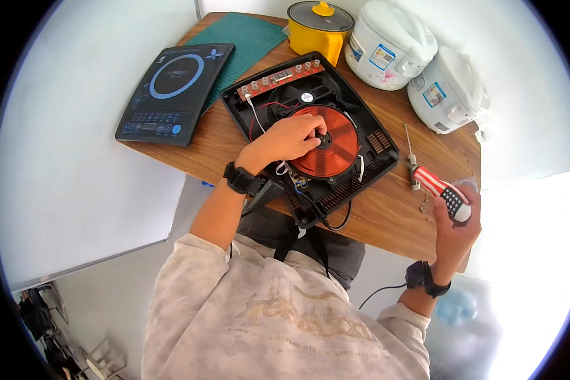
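Note:
My left hand [291,136] reaches over the opened induction cooker base [373,161]. Its fingers are pinched together at the dark hub of the round copper coil [339,155]; whatever lies between the fingertips is hidden. At the table's right edge, my right hand [457,234] is closed round the end of a screwdriver [432,183] with a red, white and black star-and-stripe handle. Its thin metal shaft points away from me, over the wood. Inside the base, a red circuit board [278,79] runs along the far side, with thin red and white wires near it.
The cooker's black glass top [171,92] lies at left, partly on a green cutting mat [250,41]. A yellow pot [313,44] and two white rice cookers [386,66] stand at the back. Small screws [426,206] lie near my right hand. A black cable [345,221] loops at the front edge.

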A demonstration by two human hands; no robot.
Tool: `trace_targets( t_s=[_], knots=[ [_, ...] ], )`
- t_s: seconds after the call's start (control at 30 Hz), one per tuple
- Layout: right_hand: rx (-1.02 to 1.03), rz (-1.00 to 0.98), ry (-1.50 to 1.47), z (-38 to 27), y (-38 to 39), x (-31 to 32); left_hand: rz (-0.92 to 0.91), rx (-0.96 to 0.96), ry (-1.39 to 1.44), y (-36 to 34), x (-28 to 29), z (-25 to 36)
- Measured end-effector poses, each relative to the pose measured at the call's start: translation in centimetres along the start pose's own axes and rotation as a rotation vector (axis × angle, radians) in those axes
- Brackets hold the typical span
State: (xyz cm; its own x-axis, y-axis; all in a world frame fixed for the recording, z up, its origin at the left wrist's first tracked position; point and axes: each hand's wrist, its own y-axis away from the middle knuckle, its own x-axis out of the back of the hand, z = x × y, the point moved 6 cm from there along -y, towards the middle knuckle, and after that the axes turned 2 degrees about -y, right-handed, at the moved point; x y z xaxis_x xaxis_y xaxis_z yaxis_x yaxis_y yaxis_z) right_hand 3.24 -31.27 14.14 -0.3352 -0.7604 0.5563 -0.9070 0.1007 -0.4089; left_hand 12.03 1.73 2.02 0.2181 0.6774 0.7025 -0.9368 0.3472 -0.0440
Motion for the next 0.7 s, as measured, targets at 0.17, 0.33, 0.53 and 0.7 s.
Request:
trace_targets(
  t_s=[0.17,0.33,0.53,0.7],
  knots=[
    [0.130,-0.150,-0.072,-3.0,-0.7,-3.6,0.025,-0.023,0.011,-0.1,-0.1,-0.3],
    [0.235,-0.178,-0.093,-5.0,-1.4,-6.9,0.035,-0.030,0.020,0.0,-0.2,-0.3],
    [0.172,-0.234,-0.155,-5.3,-1.8,-8.2,0.077,-0.080,-0.006,0.2,-0.2,-0.4],
    [0.170,-0.229,-0.127,-5.2,-1.9,-8.2,0.031,-0.027,-0.008,0.1,0.2,0.2]
  ],
)
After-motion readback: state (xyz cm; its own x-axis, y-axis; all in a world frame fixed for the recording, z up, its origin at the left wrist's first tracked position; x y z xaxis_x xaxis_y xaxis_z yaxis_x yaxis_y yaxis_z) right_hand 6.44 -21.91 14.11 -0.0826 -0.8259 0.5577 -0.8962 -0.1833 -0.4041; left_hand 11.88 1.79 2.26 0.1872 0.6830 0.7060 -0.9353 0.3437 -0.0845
